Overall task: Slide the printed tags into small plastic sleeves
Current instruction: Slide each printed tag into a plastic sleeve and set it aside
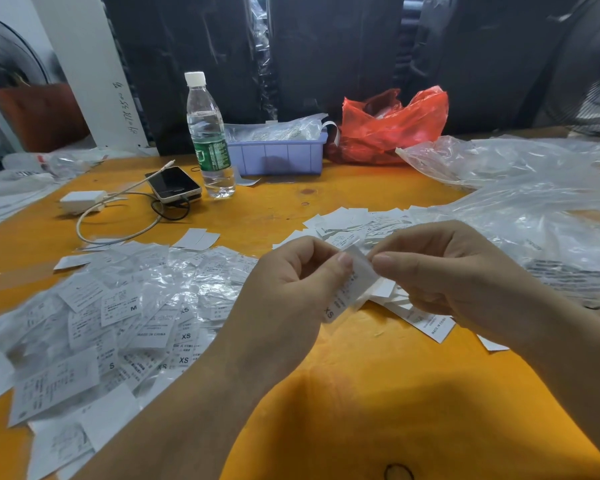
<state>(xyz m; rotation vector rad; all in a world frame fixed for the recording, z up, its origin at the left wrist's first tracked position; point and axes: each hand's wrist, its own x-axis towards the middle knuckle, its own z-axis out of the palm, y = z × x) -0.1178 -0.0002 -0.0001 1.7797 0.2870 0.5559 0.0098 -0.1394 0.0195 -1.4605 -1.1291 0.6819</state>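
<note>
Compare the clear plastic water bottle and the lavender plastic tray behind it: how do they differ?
The clear plastic water bottle stands tall, upright and capped; the lavender plastic tray is low, wide and open-topped. The bottle holds water; the tray holds bagged items. Both sit on the orange table.

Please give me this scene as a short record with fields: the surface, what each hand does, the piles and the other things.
surface: orange table
left hand: pinches XS tag
right hand: pinches the top edge of the same tag
sleeve on this tag: cannot tell
left pile: sleeved tags
behind the hands: loose tags
far side: water bottle, phone, purple tray, red bag
</note>
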